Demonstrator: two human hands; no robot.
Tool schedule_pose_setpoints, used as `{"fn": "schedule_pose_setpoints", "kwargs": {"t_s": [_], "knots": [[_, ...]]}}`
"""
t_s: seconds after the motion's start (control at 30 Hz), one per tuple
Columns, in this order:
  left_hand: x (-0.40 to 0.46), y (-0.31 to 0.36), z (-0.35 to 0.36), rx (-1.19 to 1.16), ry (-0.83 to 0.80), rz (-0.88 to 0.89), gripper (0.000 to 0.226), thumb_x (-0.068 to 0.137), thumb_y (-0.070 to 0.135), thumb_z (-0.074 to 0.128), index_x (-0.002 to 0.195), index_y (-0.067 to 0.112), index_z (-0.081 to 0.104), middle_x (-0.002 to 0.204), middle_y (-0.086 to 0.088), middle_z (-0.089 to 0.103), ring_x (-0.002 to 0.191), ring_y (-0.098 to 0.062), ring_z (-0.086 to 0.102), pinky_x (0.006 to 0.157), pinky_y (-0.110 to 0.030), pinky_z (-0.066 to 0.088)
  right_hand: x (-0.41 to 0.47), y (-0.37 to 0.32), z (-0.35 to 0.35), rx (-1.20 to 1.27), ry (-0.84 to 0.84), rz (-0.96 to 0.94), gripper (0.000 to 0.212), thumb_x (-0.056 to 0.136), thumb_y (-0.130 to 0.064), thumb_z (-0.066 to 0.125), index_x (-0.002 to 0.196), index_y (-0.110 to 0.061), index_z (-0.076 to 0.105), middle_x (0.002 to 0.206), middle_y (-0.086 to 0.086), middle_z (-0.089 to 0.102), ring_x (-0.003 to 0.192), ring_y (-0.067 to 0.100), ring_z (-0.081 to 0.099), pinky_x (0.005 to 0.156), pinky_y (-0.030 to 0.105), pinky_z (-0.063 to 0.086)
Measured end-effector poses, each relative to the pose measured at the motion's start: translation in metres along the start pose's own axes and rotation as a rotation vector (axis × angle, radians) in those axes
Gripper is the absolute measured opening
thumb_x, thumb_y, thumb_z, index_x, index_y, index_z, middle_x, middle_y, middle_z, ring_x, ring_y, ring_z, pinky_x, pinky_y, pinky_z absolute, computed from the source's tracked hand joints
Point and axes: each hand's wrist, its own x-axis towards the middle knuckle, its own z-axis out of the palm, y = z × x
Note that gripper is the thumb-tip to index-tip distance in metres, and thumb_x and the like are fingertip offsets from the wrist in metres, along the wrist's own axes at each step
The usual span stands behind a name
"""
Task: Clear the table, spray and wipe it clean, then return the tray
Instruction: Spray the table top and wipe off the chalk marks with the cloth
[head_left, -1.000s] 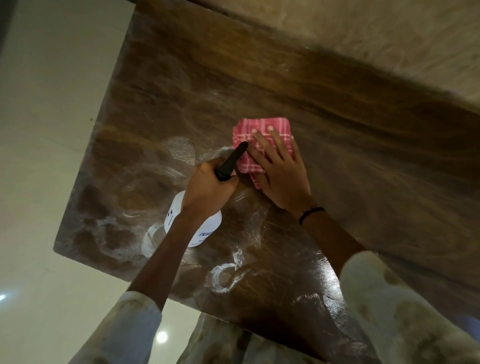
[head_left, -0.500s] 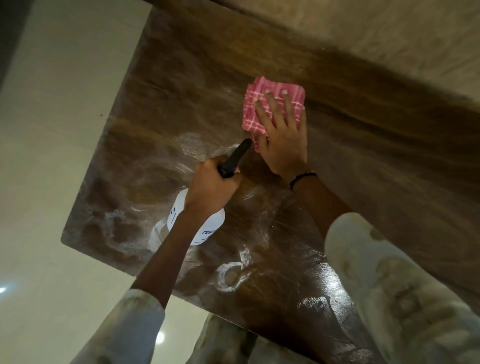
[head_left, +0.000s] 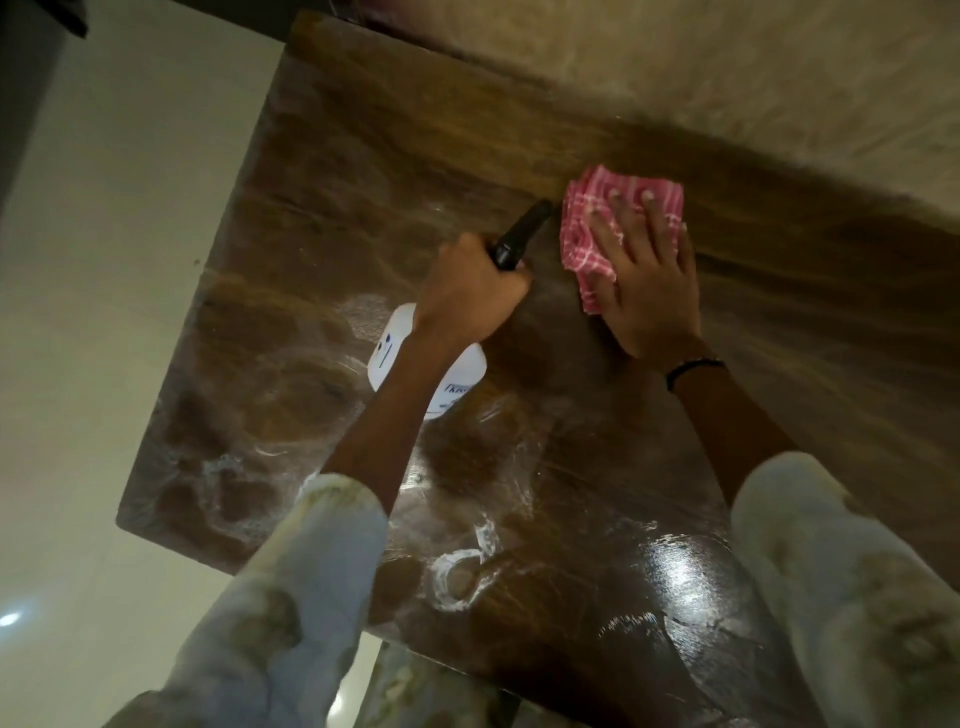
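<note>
My left hand (head_left: 470, 293) grips the black trigger head of a white spray bottle (head_left: 462, 384), held just above the dark wooden table (head_left: 337, 156). Most of the bottle is hidden under my wrist. My right hand (head_left: 649, 286) lies flat, fingers spread, pressing a folded red-and-white checked cloth (head_left: 587, 213) onto the table near its far edge by the wall. White foamy streaks and wet patches (head_left: 457, 571) cover the near and left parts of the tabletop. No tray is in view.
A beige textured wall (head_left: 727, 78) runs along the table's far edge. Pale shiny floor (head_left: 104, 312) lies to the left, past the table's left edge and near-left corner (head_left: 122, 519). A black band (head_left: 693, 366) circles my right wrist.
My right hand has pushed the cloth away from me toward the wall edge. My left hand with the bottle has followed slightly forward.
</note>
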Motion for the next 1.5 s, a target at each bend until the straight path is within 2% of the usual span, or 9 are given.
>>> {"fn": "schedule_pose_setpoints", "kwargs": {"t_s": [0.13, 0.3, 0.47, 0.63, 0.73, 0.9, 1.13, 1.33, 1.5], "knots": [[0.019, 0.017, 0.005, 0.066, 0.024, -0.025, 0.034, 0.084, 0.028, 0.062, 0.113, 0.011, 0.057, 0.101, -0.007, 0.064, 0.091, -0.022, 0.062, 0.082, -0.037, 0.051, 0.022, 0.009, -0.008, 0.039, 0.014, 0.094, 0.059, 0.098, -0.039, 0.032, 0.154, -0.03, 0.015, 0.163, 0.001, 0.008, 0.15, 0.028, 0.003, 0.119, 0.054, 0.01], [0.028, 0.02, 0.002, 0.107, 0.062, -0.044, 0.033, 0.083, 0.025, 0.061, 0.112, 0.008, 0.059, 0.098, -0.008, 0.063, 0.085, -0.02, 0.06, 0.071, -0.031, 0.045, 0.026, 0.011, -0.011, 0.038, -0.001, 0.1, 0.059, 0.1, -0.039, 0.033, 0.154, -0.03, 0.013, 0.163, 0.001, 0.006, 0.15, 0.028, 0.001, 0.119, 0.054, 0.009], [0.029, 0.017, -0.009, 0.11, 0.011, -0.049, 0.034, 0.085, 0.027, 0.06, 0.115, 0.01, 0.058, 0.101, -0.009, 0.063, 0.09, -0.022, 0.062, 0.083, -0.039, 0.052, 0.032, 0.011, -0.012, 0.04, 0.0, 0.107, 0.058, 0.1, -0.042, 0.03, 0.154, -0.029, 0.014, 0.163, 0.001, 0.008, 0.15, 0.029, 0.002, 0.118, 0.056, 0.01], [0.027, 0.003, -0.023, 0.08, 0.075, -0.05, 0.017, 0.084, 0.023, 0.063, 0.095, 0.018, 0.05, 0.074, 0.006, 0.05, 0.069, -0.01, 0.052, 0.067, -0.028, 0.041, 0.074, -0.005, -0.015, 0.069, -0.002, 0.215, 0.057, 0.101, -0.047, 0.024, 0.154, -0.031, 0.01, 0.163, 0.002, 0.006, 0.15, 0.032, 0.0, 0.118, 0.058, 0.006], [0.023, -0.005, -0.03, 0.013, 0.101, -0.048, 0.017, 0.084, 0.022, 0.064, 0.083, 0.026, 0.047, 0.07, 0.011, 0.049, 0.071, -0.012, 0.054, 0.072, -0.031, 0.047, 0.1, -0.03, -0.013, 0.097, -0.021, 0.239, 0.057, 0.101, -0.047, 0.025, 0.154, -0.032, 0.009, 0.163, 0.004, 0.006, 0.15, 0.033, -0.001, 0.118, 0.06, 0.003], [0.021, -0.016, -0.039, -0.021, 0.156, -0.08, 0.025, 0.083, 0.023, 0.065, 0.069, 0.031, 0.045, 0.068, 0.009, 0.052, 0.072, -0.017, 0.058, 0.081, -0.038, 0.052, 0.107, -0.07, -0.008, 0.06, -0.038, 0.048, 0.059, 0.1, -0.041, 0.034, 0.154, -0.031, 0.012, 0.163, 0.002, 0.007, 0.15, 0.032, 0.002, 0.117, 0.058, 0.003], [0.02, -0.021, -0.046, -0.034, 0.156, -0.092, 0.032, 0.085, 0.024, 0.064, 0.061, 0.032, 0.045, 0.061, 0.012, 0.053, 0.061, -0.004, 0.054, 0.07, -0.03, 0.046, 0.028, -0.046, 0.0, -0.045, -0.085, -0.257, 0.06, 0.095, -0.044, 0.033, 0.152, -0.029, 0.022, 0.16, 0.004, 0.021, 0.149, 0.03, 0.012, 0.118, 0.054, 0.011], [0.019, -0.027, -0.056, -0.018, 0.162, -0.095, 0.031, 0.084, 0.024, 0.064, 0.061, 0.031, 0.044, 0.063, 0.007, 0.052, 0.07, -0.023, 0.059, 0.071, -0.034, 0.05, 0.072, -0.014, -0.016, 0.001, -0.009, 0.051, 0.058, 0.097, -0.041, 0.028, 0.153, -0.029, 0.018, 0.162, 0.003, 0.013, 0.15, 0.03, 0.007, 0.118, 0.055, 0.015], [0.017, -0.032, -0.06, -0.022, 0.204, -0.097, 0.031, 0.084, 0.024, 0.064, 0.063, 0.031, 0.043, 0.062, 0.008, 0.051, 0.062, -0.012, 0.054, 0.065, -0.027, 0.045, 0.119, -0.057, -0.014, 0.05, -0.029, 0.155, 0.057, 0.101, -0.043, 0.028, 0.154, -0.03, 0.011, 0.163, 0.006, 0.007, 0.149, 0.034, -0.001, 0.117, 0.059, 0.003]]}}
